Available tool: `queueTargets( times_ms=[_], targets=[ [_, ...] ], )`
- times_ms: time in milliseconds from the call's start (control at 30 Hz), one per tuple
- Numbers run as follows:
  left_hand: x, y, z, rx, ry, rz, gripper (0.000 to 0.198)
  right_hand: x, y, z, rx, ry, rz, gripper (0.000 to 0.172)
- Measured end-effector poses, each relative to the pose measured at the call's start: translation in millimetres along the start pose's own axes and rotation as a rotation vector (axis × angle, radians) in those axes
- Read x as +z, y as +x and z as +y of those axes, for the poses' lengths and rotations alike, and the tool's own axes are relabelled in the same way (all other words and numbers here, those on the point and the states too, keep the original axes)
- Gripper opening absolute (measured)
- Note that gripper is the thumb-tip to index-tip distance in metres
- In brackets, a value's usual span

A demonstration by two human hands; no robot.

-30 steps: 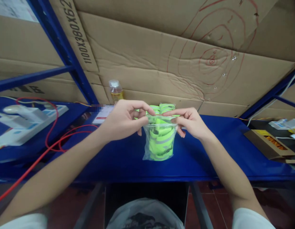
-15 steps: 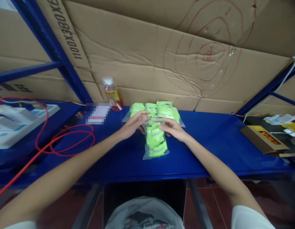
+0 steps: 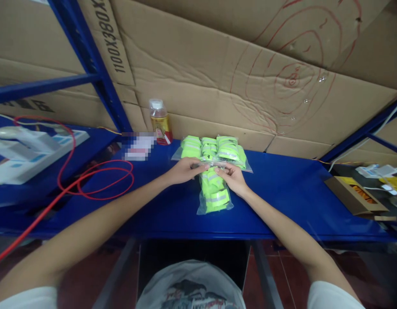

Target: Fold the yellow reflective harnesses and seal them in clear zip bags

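Lowered onto the shelf (image 3: 282,193), clear bag (image 3: 214,193) of neon bands: both hands pinch it.

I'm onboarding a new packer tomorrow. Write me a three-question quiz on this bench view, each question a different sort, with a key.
1. True or false: both hands pinch the top edge of the clear bag of neon-green bands.
2. What stands against the cardboard wall, behind the left hand? A) bottle B) scissors C) mug
3. Fill in: a red ____ loops on the blue shelf to the left.

Key:
1. True: left hand and right hand hold the bag at its top.
2. A, the bottle.
3. Cable, on the shelf.
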State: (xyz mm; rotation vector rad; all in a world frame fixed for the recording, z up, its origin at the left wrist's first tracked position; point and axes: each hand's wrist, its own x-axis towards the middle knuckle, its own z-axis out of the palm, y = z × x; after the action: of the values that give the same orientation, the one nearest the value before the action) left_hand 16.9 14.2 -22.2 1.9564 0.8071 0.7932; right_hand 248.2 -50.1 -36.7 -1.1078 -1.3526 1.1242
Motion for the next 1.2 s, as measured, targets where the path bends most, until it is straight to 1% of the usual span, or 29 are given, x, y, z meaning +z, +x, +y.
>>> queueTargets(
  times_ms=[67,100,233,367,467,567,633,700,767,900,967,1000,1033,1100,1133,1200],
  targets=[
    [-0.2,0.8,-4.4,-0.146,-0.089,-0.1,0.057,3.3,-1.3,1.4,0.017,0.018,0.0,0.056],
    [-0.5,1.0,-5.8,-0.186,-0.114,-0.129,0.059,4.4,-2.2,1.3,0.018,0.019,0.006,0.056],
    [-3.2,1.1,-8.4,-0.236,-0.172,-0.154,0.061,5.0,-5.0,-2.1,0.012,0.0,0.033,0.058],
    [-9.3,3.3,-12.5,-0.246,-0.286,-0.169,0.052,-1.5,-2.2,-4.4,0.072,-0.026,0.032,0.056],
    [-13.0,5.1,-15.2,-0.214,-0.328,-0.149,0.044,-8.8,2.7,-4.0,0.093,-0.027,0.021,0.056],
    [-11.2,5.1,-12.7,-0.153,-0.313,-0.085,0.04,-16.0,6.6,-5.9,0.037,0.001,0.038,0.057],
    [-8.0,4.4,-8.9,-0.114,-0.323,-0.039,0.039,-20.2,7.9,-9.4,0.016,0.019,-0.002,0.062],
    [-6.1,3.6,-5.6,-0.103,-0.35,-0.02,0.041,-23.9,8.1,-13.6,0.006,0.015,-0.05,0.059],
    [-7.7,3.2,-4.2,-0.115,-0.366,-0.044,0.044,-27.0,7.8,-16.9,-0.005,-0.018,-0.079,0.051],
    [-16.6,3.1,-6.1,-0.128,-0.368,-0.162,0.046,-32.6,7.1,-19.6,-0.067,-0.114,-0.146,0.045],
    [-17.9,3.0,-6.8,-0.111,-0.367,-0.186,0.044,-34.2,6.4,-20.6,-0.069,-0.149,-0.191,0.044],
    [-17.1,3.0,-6.7,-0.094,-0.366,-0.179,0.044,-34.3,5.8,-21.4,-0.059,-0.16,-0.216,0.043],
    [-15.5,3.0,-6.3,-0.063,-0.364,-0.157,0.044,-33.8,5.2,-22.4,-0.049,-0.167,-0.24,0.042],
    [-11.9,3.4,-4.9,0.042,-0.335,-0.075,0.043,-31.3,4.0,-24.8,-0.056,-0.176,-0.272,0.039],
    [-10.5,3.6,-4.0,0.11,-0.3,-0.019,0.041,-29.6,3.4,-25.9,-0.081,-0.181,-0.273,0.037],
    [-9.6,4.0,-2.3,0.241,-0.208,0.089,0.037,-26.1,2.5,-27.6,-0.176,-0.198,-0.233,0.034]
  ],
)
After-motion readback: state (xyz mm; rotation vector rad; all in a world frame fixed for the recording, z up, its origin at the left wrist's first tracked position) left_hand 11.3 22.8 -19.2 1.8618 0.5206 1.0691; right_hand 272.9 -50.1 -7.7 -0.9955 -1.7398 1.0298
